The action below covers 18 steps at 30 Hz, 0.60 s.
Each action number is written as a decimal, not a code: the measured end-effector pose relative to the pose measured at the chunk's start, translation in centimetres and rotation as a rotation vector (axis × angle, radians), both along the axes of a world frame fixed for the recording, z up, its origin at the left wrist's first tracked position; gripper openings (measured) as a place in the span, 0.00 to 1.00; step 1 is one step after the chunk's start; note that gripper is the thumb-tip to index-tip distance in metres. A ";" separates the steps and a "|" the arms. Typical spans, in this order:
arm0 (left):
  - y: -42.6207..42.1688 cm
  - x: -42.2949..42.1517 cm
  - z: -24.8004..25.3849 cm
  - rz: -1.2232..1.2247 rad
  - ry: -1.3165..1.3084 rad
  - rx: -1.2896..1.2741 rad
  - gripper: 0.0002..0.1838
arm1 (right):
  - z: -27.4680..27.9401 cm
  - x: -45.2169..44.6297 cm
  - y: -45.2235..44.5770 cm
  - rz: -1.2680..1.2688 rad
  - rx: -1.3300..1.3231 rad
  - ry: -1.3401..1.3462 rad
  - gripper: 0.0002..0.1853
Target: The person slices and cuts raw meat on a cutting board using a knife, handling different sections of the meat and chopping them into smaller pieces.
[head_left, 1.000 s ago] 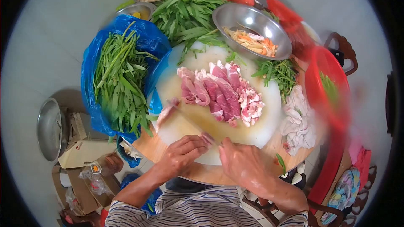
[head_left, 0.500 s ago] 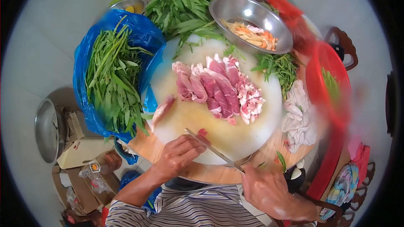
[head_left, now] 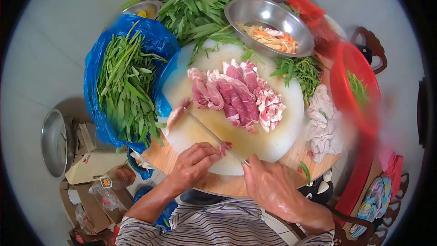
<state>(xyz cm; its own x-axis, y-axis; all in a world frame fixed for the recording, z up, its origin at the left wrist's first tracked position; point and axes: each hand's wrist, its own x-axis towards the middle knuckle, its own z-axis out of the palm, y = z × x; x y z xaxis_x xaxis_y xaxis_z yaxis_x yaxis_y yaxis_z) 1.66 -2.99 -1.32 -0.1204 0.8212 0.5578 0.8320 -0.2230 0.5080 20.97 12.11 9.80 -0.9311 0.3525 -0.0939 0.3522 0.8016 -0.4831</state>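
Observation:
My right hand (head_left: 273, 184) is wrapped around the handle of a knife (head_left: 207, 129), whose thin blade slants up and left across the round white cutting board (head_left: 273, 143). My left hand (head_left: 195, 163) has its fingers curled together at the board's near edge. Its fingertips press against a small piece of red meat (head_left: 226, 146), beside the blade. Near the knife's tip lies a longer strip of meat (head_left: 176, 117). Farther back on the board are thick slices of raw meat (head_left: 236, 93), with a pile of small chopped pieces (head_left: 271, 109) at their right.
Leafy greens fill a blue plastic bag (head_left: 93, 86) at left; more greens (head_left: 193, 11) lie behind the board. A steel bowl (head_left: 298, 25) with shredded vegetables overhangs the board's back edge. To the right are a crumpled pale cloth (head_left: 323, 127) and a red basket (head_left: 339, 75).
My right hand has moved left and slightly up, carrying the knife's tip farther away across the board. My left hand has shifted slightly left, still at the small meat piece.

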 end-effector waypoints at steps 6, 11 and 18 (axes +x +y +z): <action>0.4 -0.1 -0.5 0.008 -0.032 0.044 0.24 | -0.9 0.6 0.1 -0.051 0.029 -0.049 0.11; 1.2 -0.4 1.0 -0.056 -0.044 -0.041 0.22 | -0.8 -0.1 0.7 -0.086 -0.050 -0.040 0.11; 1.6 -0.5 1.5 -0.046 -0.010 -0.056 0.21 | -1.0 -1.1 1.7 -0.038 -0.153 -0.022 0.14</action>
